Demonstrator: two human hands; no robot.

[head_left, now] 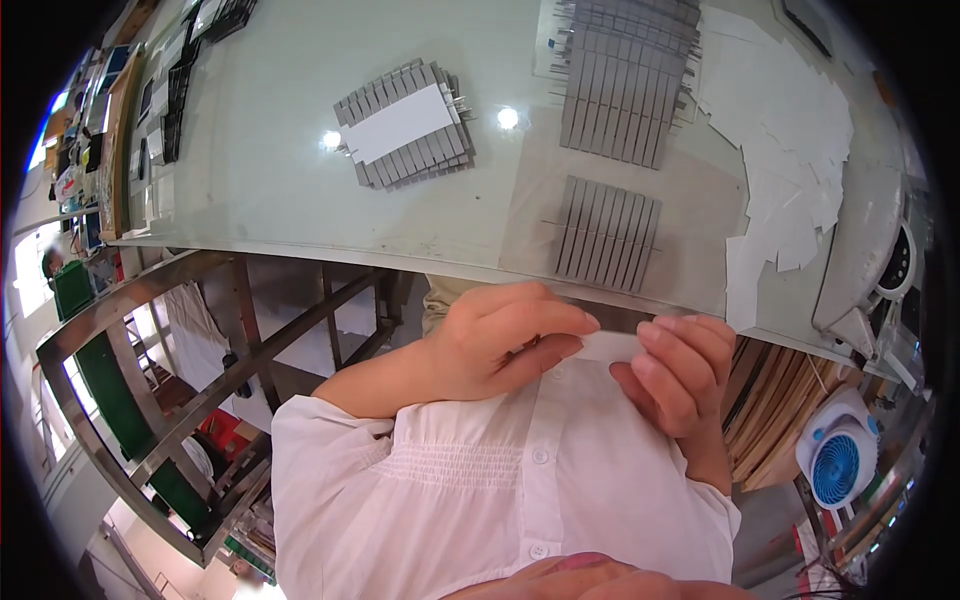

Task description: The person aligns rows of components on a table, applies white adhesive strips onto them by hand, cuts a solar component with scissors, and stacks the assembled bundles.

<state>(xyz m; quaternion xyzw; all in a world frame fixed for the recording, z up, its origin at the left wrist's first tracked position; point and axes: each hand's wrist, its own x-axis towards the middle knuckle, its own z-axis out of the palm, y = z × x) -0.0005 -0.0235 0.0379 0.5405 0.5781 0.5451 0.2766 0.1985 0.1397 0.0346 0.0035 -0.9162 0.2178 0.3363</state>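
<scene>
In front of my chest, both hands hold a small white strip (610, 347) that looks like paper. My left hand (505, 340) pinches its left end between thumb and forefinger. At the other end, my right hand (685, 370) has its fingers curled with the tips against the strip. Beyond my hands, a small row of grey slats (605, 235) joined by thin wires lies near the table edge. A larger stack of the same grey slats (625, 100) is behind it. To the left, another grey slat stack (405, 165) carries a white rectangular sheet (402, 124) on top.
The glossy table (280, 190) spans the upper view. Overlapping white paper pieces (785, 150) cover its right side. Dark stacked parts (175, 90) line the far left. Below the table are a metal frame (200, 430) and, at right, a blue and white fan (838, 455).
</scene>
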